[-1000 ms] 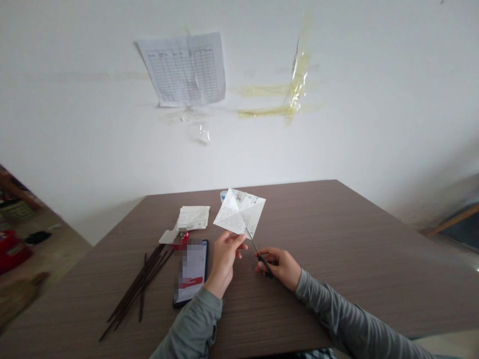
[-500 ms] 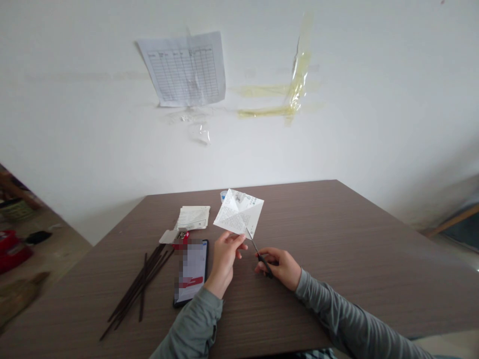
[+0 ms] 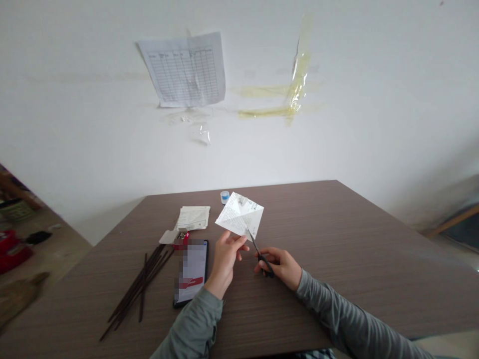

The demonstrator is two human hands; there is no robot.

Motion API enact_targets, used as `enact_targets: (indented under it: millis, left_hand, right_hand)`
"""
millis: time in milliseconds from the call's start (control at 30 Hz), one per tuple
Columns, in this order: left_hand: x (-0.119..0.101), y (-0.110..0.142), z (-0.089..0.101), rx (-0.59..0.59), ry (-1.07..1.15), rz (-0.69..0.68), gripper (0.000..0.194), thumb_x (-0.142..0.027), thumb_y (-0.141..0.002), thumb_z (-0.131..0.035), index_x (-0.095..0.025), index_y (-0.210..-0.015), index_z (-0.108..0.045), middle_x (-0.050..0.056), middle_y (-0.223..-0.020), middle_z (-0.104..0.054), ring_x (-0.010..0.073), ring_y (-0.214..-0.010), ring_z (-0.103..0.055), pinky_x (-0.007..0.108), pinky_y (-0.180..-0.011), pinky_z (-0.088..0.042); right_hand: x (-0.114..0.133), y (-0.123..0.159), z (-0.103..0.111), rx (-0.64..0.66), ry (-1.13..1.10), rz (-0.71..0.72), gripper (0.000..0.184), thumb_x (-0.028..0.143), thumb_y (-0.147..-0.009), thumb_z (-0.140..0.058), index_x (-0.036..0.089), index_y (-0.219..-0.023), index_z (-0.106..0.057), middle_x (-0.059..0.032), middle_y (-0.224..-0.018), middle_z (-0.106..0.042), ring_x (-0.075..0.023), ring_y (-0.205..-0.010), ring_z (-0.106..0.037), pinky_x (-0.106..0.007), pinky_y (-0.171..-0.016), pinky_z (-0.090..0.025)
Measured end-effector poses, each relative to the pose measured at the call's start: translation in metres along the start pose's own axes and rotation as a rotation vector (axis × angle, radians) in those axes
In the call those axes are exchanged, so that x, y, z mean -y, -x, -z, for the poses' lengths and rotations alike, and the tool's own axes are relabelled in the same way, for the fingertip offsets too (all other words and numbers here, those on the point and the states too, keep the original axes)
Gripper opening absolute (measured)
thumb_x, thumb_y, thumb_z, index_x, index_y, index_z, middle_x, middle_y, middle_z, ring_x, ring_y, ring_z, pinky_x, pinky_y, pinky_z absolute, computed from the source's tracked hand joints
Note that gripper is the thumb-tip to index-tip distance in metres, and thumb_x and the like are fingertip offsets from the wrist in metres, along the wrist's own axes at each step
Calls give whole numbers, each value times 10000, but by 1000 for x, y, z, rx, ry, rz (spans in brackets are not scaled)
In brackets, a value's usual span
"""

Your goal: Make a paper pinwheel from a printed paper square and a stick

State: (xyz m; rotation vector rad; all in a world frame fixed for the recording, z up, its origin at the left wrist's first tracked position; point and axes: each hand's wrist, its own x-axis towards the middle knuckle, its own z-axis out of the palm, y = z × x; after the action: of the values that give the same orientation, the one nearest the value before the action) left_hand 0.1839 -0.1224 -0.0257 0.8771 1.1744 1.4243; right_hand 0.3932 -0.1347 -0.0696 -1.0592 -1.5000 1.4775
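My left hand (image 3: pixel 226 259) pinches the near edge of a square sheet of printed paper (image 3: pixel 239 215), which is held up above the table and shows diagonal creases. In my right hand (image 3: pixel 280 265) is a pair of scissors (image 3: pixel 263 259) with black handles, the fingers closed around them. The blades reach up and left onto the paper near its lower corner, pointing toward its middle. Whether the blades are apart cannot be made out.
Left of my hands lie a phone (image 3: pixel 192 274), several dark thin sticks (image 3: pixel 138 289), a small red box (image 3: pixel 181 240) and a stack of printed paper squares (image 3: pixel 193 218). A small roll of tape (image 3: pixel 224 197) stands behind the paper on the brown table (image 3: pixel 355 239), which meets a white wall.
The paper has tilted and shifted slightly down and right, uncovering more of the tape roll. The scissors stay against its lower part; both hands have barely moved.
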Motion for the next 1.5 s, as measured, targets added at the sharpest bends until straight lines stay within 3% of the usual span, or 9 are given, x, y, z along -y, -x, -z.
enact_targets:
  millis: [333, 667, 867, 1067, 1233, 1500]
  left_hand:
    - [2, 0, 1, 38, -33, 7, 506, -347, -657, -1138, -219, -1033, -823, 34, -875, -898, 211, -649, -847, 190, -460, -347]
    - [-1, 5, -1, 104, -52, 22, 481, -380, -669, -1135, -236, -958, -779, 63, -926, -932, 241, -722, -895, 188, -464, -352]
    - [-3, 5, -3, 58, -28, 28, 447, -429, -708, -1091, -239, -927, -751, 88, -992, -943, 271, -774, -933, 197, -467, -319]
    - [-3, 4, -3, 27, -41, 2, 429, -454, -698, -1077, -232, -935, -796, 68, -963, -924, 206, -685, -862, 204, -475, -302]
    - [1, 5, -3, 3, -41, -33, 448, -452, -716, -1098, -225, -978, -815, 86, -1031, -948, 210, -680, -866, 204, -473, -309]
    - [2, 6, -6, -8, -32, -58, 449, -453, -700, -1091, -223, -947, -795, 73, -998, -931, 198, -648, -845, 201, -458, -310]
  right_hand:
    - [17, 7, -3, -37, 60, -45, 850, 1017, -685, -1032, 301, -1124, -904, -192, -985, -982, -445, -893, -917, -571, -894, -798]
    - [14, 6, -2, -87, 95, 0, 777, 929, -741, -1038, 289, -1169, -939, -174, -972, -965, -446, -910, -923, -561, -902, -796]
    - [15, 7, -1, -118, 154, 7, 719, 880, -749, -1069, 301, -1163, -967, -149, -965, -969, -446, -911, -914, -563, -920, -800]
    - [13, 6, -1, -124, 188, 29, 702, 902, -775, -1023, 303, -1138, -964, -147, -956, -962, -446, -916, -922, -539, -928, -787]
    - [15, 6, -3, -115, 155, 0, 796, 983, -715, -1018, 315, -1142, -949, -143, -966, -969, -454, -930, -909, -560, -926, -777]
    - [17, 7, -4, -100, 119, -33, 798, 964, -688, -1031, 315, -1140, -924, -157, -986, -969, -461, -950, -914, -570, -922, -777]
